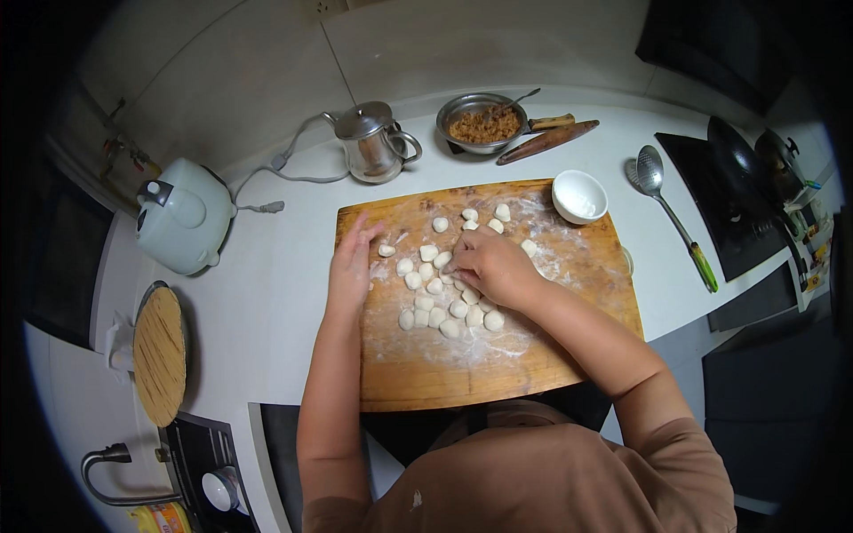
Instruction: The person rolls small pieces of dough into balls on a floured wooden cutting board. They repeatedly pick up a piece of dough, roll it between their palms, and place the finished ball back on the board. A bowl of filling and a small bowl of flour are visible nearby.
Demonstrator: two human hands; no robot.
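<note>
Several small white dough pieces lie loosely grouped over the middle of a floured wooden board. My right hand reaches in among them from the right, its fingers curled down and pinched at a dough piece; the hand covers part of the group. At the board's left edge is my left hand, fingers stretched out and nothing in them. A single dough piece lies just beside its fingertips. Near the far right corner of the board stands a white bowl, with white powder around it on the wood.
Behind the board are a metal kettle and a pan of brown filling with a spoon. A rolling pin lies beside the pan. A slotted spoon is at right, a pale green appliance and round woven tray at left.
</note>
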